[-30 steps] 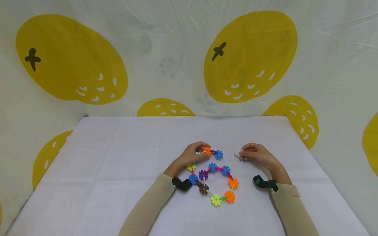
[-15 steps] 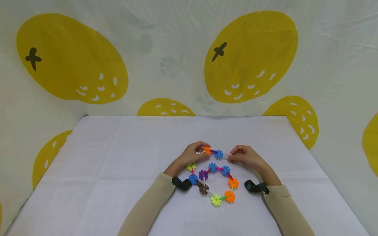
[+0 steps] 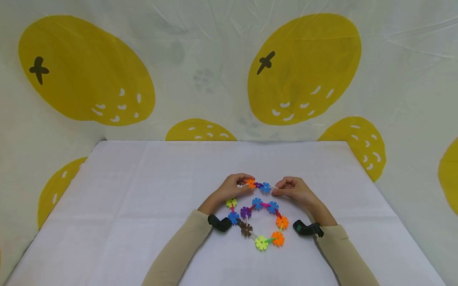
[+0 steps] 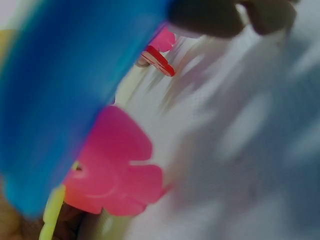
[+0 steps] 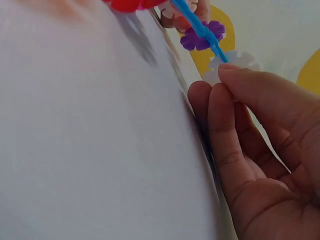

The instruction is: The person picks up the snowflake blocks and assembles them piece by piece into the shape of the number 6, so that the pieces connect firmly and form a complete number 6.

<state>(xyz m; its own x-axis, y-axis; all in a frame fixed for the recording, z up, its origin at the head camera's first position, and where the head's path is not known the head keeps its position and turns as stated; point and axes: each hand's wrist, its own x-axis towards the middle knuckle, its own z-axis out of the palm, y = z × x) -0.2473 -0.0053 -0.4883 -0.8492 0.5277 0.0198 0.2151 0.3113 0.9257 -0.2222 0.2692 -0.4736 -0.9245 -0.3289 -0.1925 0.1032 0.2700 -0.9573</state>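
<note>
My left hand [image 3: 232,188] pinches an orange snowflake disc [image 3: 250,183] of a linked chain. Beyond it in the chain come a purple disc [image 3: 258,185] and a blue disc [image 3: 265,188]. Between the thumb and fingers of my right hand [image 3: 295,191] is a white snowflake disc [image 5: 245,59]. In the right wrist view its edge meets the blue disc [image 5: 190,17], seen edge-on. Close to the left wrist camera are a blurred blue disc [image 4: 75,85] and a pink disc [image 4: 120,170]. A yellow-green disc [image 3: 231,203] shows just below my left hand.
Nearer me on the white tabletop [image 3: 143,190], linked discs form a ring, with a purple disc [image 3: 245,212], an orange disc [image 3: 278,239] and a brown disc [image 3: 246,230] among them. A blue disc [image 3: 233,217] lies left of the ring. A patterned curtain [image 3: 207,71] stands behind the table.
My right hand has moved left with the white disc, bringing it from apart up to the blue disc at the chain's end. My left hand has stayed nearly still.
</note>
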